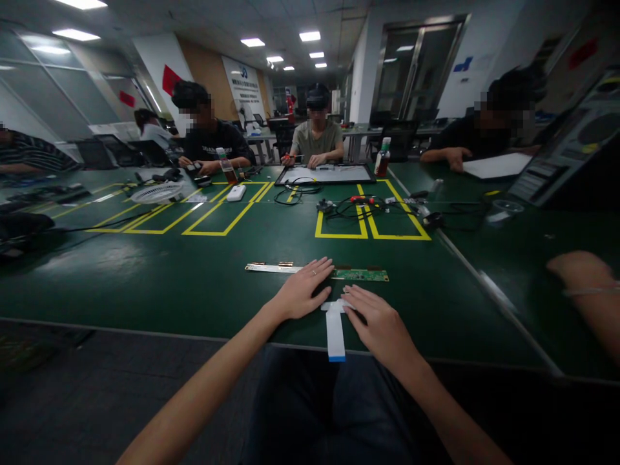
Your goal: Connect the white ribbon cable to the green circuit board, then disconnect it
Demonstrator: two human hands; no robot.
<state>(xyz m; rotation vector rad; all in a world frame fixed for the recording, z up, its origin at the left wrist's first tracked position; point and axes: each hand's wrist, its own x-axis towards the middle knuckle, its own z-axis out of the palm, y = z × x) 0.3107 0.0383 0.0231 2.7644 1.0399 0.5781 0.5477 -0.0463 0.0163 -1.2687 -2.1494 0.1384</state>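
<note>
A long narrow circuit board (361, 275), green on the right and pale on the left, lies crosswise on the green table. My left hand (303, 290) lies flat across its middle, fingers stretched and pointing to the upper right; a ring shows on one finger. Nearer the table's front edge is a white flat ribbon cable (335, 332) with a blue end that reaches the edge. Over the right part of the cable's upper end rests my right hand (378, 320), its fingers extended towards the left and touching the cable. Whether its fingertips pinch anything is hidden.
Yellow tape rectangles (339, 236) mark the table (145, 278). Black cables (343, 208) and a red-handled tool (363, 200) lie beyond the board. A white box (236, 193) and bottles (382, 158) stand farther back. People sit opposite; another person's hand (581, 274) rests at the right.
</note>
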